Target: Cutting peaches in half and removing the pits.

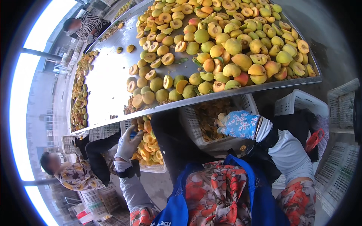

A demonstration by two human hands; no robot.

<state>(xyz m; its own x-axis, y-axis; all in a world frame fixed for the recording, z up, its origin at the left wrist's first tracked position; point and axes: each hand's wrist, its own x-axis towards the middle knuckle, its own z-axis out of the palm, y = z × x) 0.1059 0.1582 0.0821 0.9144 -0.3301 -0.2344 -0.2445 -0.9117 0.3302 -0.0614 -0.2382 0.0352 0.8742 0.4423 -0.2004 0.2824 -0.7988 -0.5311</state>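
Note:
My left hand, in a white glove, is over the crate of halved yellow fruit. Its fingers are curled beside a small blue object, whose kind I cannot tell; whether it is gripped is unclear. Over a white plastic crate with brown pits and scraps is my right hand, covered by a glove and a blue flowered sleeve; the fingertips are partly hidden, so any hold is unclear. Whole and halved peach-like or apricot-like fruit lie heaped on the metal table before me.
The table's raised metal rim runs above both hands. White crates stand at the right, one with a red net or string near it. One person sits at the lower left, another beyond the table's far left side.

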